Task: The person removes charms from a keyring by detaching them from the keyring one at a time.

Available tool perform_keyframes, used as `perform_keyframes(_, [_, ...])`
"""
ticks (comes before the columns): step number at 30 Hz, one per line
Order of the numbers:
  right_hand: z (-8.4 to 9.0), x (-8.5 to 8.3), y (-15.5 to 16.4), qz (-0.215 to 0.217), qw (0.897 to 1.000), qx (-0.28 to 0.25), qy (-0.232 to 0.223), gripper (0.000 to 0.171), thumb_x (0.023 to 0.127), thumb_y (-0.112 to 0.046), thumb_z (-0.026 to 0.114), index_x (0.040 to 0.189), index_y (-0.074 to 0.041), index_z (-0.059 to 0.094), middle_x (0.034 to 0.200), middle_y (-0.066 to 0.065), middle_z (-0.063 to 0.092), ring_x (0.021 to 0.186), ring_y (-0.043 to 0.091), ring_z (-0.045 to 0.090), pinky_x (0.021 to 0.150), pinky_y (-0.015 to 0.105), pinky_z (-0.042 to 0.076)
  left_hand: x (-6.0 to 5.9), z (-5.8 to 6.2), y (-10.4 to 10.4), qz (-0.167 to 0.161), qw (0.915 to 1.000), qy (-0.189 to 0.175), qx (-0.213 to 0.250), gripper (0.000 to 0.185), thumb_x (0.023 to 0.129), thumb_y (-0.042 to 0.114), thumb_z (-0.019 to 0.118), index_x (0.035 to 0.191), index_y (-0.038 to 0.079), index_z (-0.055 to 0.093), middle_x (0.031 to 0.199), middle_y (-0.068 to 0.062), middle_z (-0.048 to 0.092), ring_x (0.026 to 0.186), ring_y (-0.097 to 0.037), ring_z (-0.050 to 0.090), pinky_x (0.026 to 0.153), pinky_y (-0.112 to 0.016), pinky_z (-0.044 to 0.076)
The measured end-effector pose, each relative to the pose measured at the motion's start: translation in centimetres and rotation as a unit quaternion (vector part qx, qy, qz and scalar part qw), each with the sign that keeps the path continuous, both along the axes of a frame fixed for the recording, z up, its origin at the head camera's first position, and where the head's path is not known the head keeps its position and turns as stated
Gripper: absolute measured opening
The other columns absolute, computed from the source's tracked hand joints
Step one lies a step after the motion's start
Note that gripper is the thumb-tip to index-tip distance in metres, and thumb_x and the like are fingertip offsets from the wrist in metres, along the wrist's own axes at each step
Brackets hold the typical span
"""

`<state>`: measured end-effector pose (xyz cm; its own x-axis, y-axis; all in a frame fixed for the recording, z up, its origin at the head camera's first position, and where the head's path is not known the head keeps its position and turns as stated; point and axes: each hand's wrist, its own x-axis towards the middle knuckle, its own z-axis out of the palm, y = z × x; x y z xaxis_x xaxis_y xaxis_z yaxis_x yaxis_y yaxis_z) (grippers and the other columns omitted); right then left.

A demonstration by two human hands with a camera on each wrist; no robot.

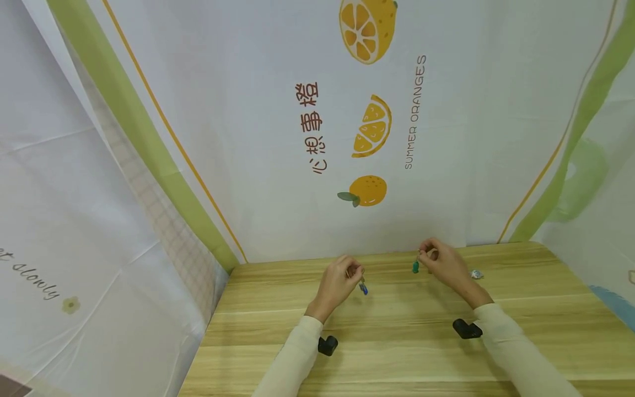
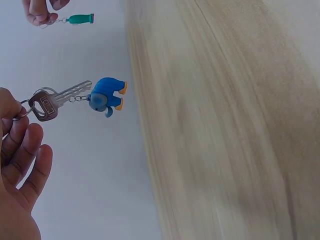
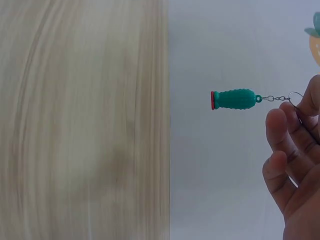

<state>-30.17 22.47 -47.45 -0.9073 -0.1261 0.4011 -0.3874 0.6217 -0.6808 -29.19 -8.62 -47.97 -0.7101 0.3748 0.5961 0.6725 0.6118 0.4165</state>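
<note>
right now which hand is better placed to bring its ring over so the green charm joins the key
Right. The right hand holds only the light green charm on its ring; the left hand carries the key and blue charm.

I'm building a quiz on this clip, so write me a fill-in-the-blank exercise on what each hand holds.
1. The left hand holds a ring with a key and a small ____ elephant charm.
2. From the right hand hangs a ____ charm on a short chain.
3. Both hands are held over a ____ table.
4. The backdrop behind the table shows printed ____ fruit.

Missing words: blue; green; wooden; orange
</note>
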Motion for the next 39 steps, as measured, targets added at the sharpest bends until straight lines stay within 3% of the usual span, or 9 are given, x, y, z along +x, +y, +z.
perform_keyframes(7, [-0.2,-0.4,2.0,-0.021,1.0,0.018,0.015,0.011,0.104,-0.011,0.062,0.112,-0.004,0.065,0.093,0.011,0.071,0.058,0.007,0.059,0.048,0.027,0.044,-0.1,-0.1,-0.2,0.006,1.0,-0.004,0.001,0.005,0.103,0.012,0.071,0.101,0.01,0.075,0.092,-0.001,0.07,0.076,-0.009,0.063,0.068,-0.017,0.054])
perform_keyframes(14, [0.0,-0.2,3.3,-0.028,0.999,0.025,-0.005,0.016,0.105,-0.014,0.061,0.115,-0.002,0.063,0.085,0.015,0.072,0.059,0.018,0.063,0.048,0.028,0.044,-0.1,0.0,-0.3,0.006,1.0,0.0,0.002,0.005,0.102,0.012,0.071,0.1,0.01,0.075,0.092,-0.001,0.07,0.076,-0.009,0.064,0.068,-0.017,0.054])
perform_keyframes(18, [-0.1,-0.3,4.0,-0.039,0.999,0.028,-0.007,0.015,0.105,-0.016,0.062,0.114,-0.003,0.063,0.08,0.014,0.071,0.058,0.012,0.06,0.049,0.028,0.043,0.0,0.0,-0.3,0.005,1.0,0.0,0.001,0.005,0.102,0.011,0.071,0.1,0.01,0.075,0.092,-0.001,0.071,0.076,-0.008,0.063,0.067,-0.016,0.054])
perform_keyframes(27, [-0.4,-0.5,5.0,-0.067,0.997,0.03,0.01,0.014,0.104,-0.017,0.064,0.109,-0.004,0.065,0.091,0.014,0.077,0.077,0.016,0.071,0.061,0.026,0.051,-0.1,-0.1,-0.4,0.007,1.0,-0.002,0.003,0.005,0.102,0.01,0.071,0.101,0.011,0.075,0.092,0.0,0.07,0.076,-0.009,0.063,0.068,-0.017,0.054])
perform_keyframes(31, [-0.7,-0.5,5.4,-0.077,0.996,0.033,0.01,0.016,0.104,-0.018,0.061,0.109,-0.004,0.066,0.098,0.018,0.076,0.087,0.027,0.074,0.066,0.026,0.053,0.0,-0.1,-0.5,0.007,1.0,-0.003,0.005,0.005,0.102,0.011,0.071,0.101,0.011,0.076,0.092,0.0,0.07,0.076,-0.008,0.063,0.068,-0.017,0.054])
perform_keyframes(39, [-1.3,-0.6,6.2,-0.076,0.997,0.023,-0.009,0.021,0.105,-0.018,0.058,0.113,0.001,0.064,0.104,0.026,0.075,0.095,0.039,0.074,0.062,0.025,0.055,0.1,0.0,-0.6,0.002,1.0,-0.003,0.003,0.006,0.103,0.011,0.07,0.102,0.01,0.076,0.092,0.0,0.071,0.076,-0.008,0.063,0.068,-0.017,0.054])
